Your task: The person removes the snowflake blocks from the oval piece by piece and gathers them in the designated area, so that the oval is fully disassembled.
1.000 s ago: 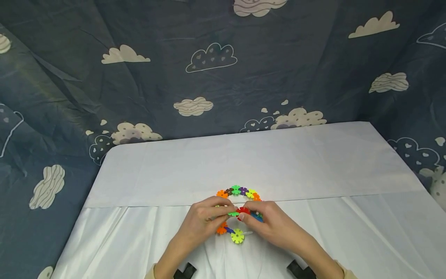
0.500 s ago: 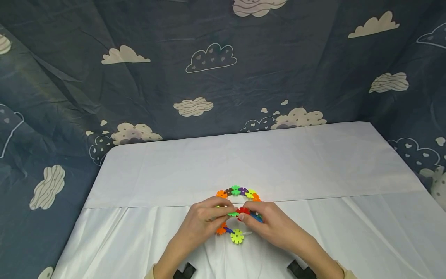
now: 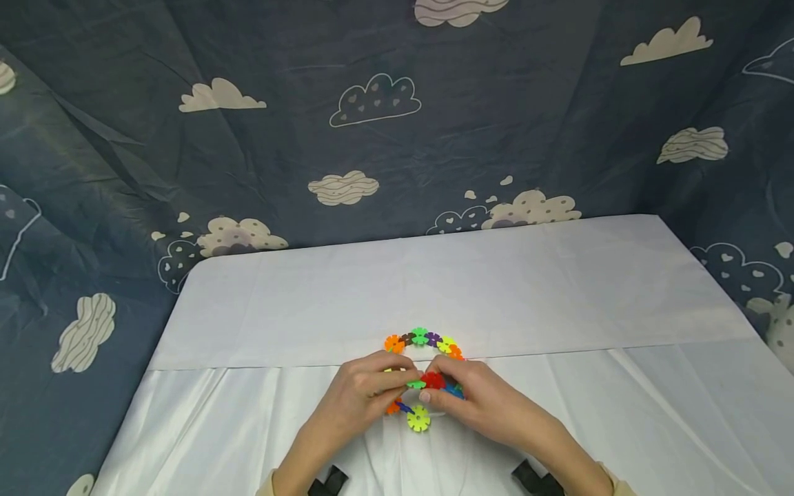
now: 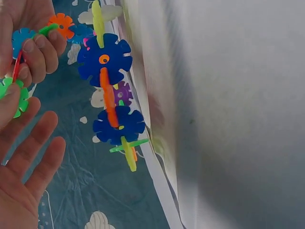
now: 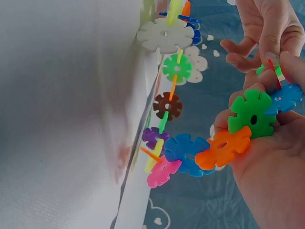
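A chain of colourful notched plastic discs curves in front of both hands. My left hand [image 3: 367,387] pinches a green disc [image 4: 19,98] between thumb and forefinger, its other fingers spread apart in the left wrist view. My right hand [image 3: 486,394] holds a red disc [image 3: 433,380] right beside the green one; the red disc is seen edge-on in the right wrist view. From the red disc the chain runs over the right palm through a light blue disc [image 5: 287,99], a dark green disc [image 5: 251,113] and an orange disc [image 5: 223,148]. My fingers hide part of the chain.
More of the chain arcs behind the hands, with a purple disc [image 3: 433,339] there. A yellow disc [image 3: 418,418] sits nearer the body. Below are the white-covered table [image 3: 279,303] and two black objects, one a black block [image 3: 329,481]. A cloud-patterned dark cloth [image 3: 384,158] hangs behind.
Both hands stay almost in place. My right thumb has moved slightly down, showing more of the red disc, and the yellow disc has shifted a little to the left.
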The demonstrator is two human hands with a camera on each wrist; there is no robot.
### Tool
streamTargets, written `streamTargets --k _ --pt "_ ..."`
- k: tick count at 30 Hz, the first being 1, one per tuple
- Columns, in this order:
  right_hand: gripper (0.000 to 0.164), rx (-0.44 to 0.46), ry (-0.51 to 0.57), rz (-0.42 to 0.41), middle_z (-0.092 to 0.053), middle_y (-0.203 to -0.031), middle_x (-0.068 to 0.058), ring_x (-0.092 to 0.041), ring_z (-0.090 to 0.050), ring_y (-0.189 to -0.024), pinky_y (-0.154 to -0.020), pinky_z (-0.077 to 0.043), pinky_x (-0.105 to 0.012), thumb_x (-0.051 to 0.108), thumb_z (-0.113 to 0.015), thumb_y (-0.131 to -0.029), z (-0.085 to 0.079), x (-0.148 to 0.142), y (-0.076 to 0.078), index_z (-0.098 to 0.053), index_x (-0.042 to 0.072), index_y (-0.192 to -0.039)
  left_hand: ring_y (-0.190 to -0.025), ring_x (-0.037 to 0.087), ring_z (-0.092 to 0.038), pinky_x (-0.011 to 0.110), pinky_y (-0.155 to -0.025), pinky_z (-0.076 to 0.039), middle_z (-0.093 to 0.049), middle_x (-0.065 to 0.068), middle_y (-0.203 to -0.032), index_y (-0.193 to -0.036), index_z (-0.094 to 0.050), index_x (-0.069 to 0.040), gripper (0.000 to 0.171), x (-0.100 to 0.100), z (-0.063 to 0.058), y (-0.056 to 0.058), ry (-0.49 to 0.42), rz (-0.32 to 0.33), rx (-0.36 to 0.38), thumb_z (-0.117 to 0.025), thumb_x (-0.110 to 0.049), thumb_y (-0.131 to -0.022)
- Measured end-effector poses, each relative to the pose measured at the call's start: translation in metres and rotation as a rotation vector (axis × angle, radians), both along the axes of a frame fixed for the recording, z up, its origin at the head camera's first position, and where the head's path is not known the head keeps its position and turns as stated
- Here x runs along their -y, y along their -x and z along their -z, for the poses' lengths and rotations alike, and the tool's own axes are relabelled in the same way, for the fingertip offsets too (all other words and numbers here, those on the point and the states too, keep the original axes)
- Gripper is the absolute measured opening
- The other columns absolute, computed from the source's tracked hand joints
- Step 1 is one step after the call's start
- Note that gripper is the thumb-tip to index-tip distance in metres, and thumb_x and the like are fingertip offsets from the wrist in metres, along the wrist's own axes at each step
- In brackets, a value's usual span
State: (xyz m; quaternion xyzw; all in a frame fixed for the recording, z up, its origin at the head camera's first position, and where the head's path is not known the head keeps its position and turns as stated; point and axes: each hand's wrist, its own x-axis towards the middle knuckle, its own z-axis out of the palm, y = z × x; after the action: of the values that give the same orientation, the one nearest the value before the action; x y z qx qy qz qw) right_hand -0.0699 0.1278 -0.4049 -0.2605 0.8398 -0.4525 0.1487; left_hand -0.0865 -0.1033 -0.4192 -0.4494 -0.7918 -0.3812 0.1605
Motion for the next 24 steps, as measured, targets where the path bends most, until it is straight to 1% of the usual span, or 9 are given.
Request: streamTargets --k 2,4,7,10,14,17,24 --pt "0.021 0.010 0.008 -0.006 -0.064 -0.092 0.015 -0.009 -0.057 -0.083 -0.071 -0.047 -0.029 0.043 -0.061 -0.096 -0.0001 -0.0001 -0.0001 -0.063 0.024 -0.104 -0.086 0.007 -0.063 0.011 -0.073 -0.048 -0.069 -0.003 -0.099 -0.101 -0.078 -0.009 0.026 -0.0001 -0.0004 0.0008 0.012 0.005 -0.017 -0.075 0.006 -0.080" --pt "0.018 0.004 0.009 -0.004 -0.063 -0.086 0.014 -0.009 -0.056 -0.077 -0.067 -0.046 -0.027 0.042 -0.063 -0.095 0.0002 -0.0002 -0.0002 -0.062 0.026 -0.101 -0.086 0.007 -0.063 0.011 -0.073 -0.048 -0.069 -0.003 -0.099 -0.100 -0.078 -0.010 0.027 -0.0001 -0.0005 0.0014 0.019 0.012 -0.036 -0.074 0.008 -0.080" --pt "0.015 -0.019 0.011 0.007 -0.056 -0.074 0.012 -0.008 -0.051 -0.067 -0.059 -0.043 -0.024 0.043 -0.064 -0.095 0.0013 -0.0005 -0.0001 -0.060 0.029 -0.096 -0.086 0.007 -0.063 0.011 -0.073 -0.048 -0.069 -0.003 -0.098 -0.098 -0.078 -0.010 0.028 -0.0007 -0.0001 0.0020 0.023 0.021 -0.056 -0.073 0.009 -0.079" --pt "0.013 -0.041 0.020 0.010 -0.050 -0.068 0.012 -0.009 -0.047 -0.062 -0.057 -0.039 -0.023 0.042 -0.064 -0.095 0.0024 -0.0006 -0.0002 -0.058 0.031 -0.093 -0.085 0.007 -0.062 0.011 -0.073 -0.048 -0.069 -0.004 -0.097 -0.098 -0.078 -0.011 0.028 -0.0011 0.0004 0.0018 0.018 0.029 -0.053 -0.072 0.010 -0.080" --pt "0.008 -0.067 0.037 -0.015 -0.052 -0.071 0.013 -0.010 -0.049 -0.063 -0.058 -0.041 -0.024 0.032 -0.063 -0.097 0.0035 -0.0002 -0.0002 -0.057 0.029 -0.094 -0.086 0.006 -0.062 0.011 -0.074 -0.048 -0.069 -0.005 -0.097 -0.097 -0.078 -0.011 0.027 -0.0017 0.0004 0.0014 0.007 0.029 -0.039 -0.072 0.009 -0.081" --pt "0.008 -0.090 0.037 -0.029 -0.052 -0.073 0.013 -0.010 -0.050 -0.064 -0.058 -0.042 -0.024 0.027 -0.062 -0.097 0.0035 -0.0001 -0.0003 -0.056 0.030 -0.096 -0.087 0.006 -0.062 0.011 -0.074 -0.048 -0.069 -0.005 -0.097 -0.097 -0.078 -0.011 0.027 -0.0019 0.0003 0.0010 0.001 0.023 -0.030 -0.073 0.009 -0.080" --pt "0.011 -0.107 0.032 -0.041 -0.051 -0.076 0.014 -0.007 -0.050 -0.068 -0.060 -0.043 -0.024 0.023 -0.061 -0.098 0.0023 -0.0007 -0.0008 -0.055 0.032 -0.096 -0.086 0.005 -0.062 0.010 -0.072 -0.048 -0.069 -0.004 -0.099 -0.096 -0.078 -0.010 0.025 -0.0027 -0.0005 0.0002 -0.005 0.017 0.002 -0.073 0.009 -0.081"
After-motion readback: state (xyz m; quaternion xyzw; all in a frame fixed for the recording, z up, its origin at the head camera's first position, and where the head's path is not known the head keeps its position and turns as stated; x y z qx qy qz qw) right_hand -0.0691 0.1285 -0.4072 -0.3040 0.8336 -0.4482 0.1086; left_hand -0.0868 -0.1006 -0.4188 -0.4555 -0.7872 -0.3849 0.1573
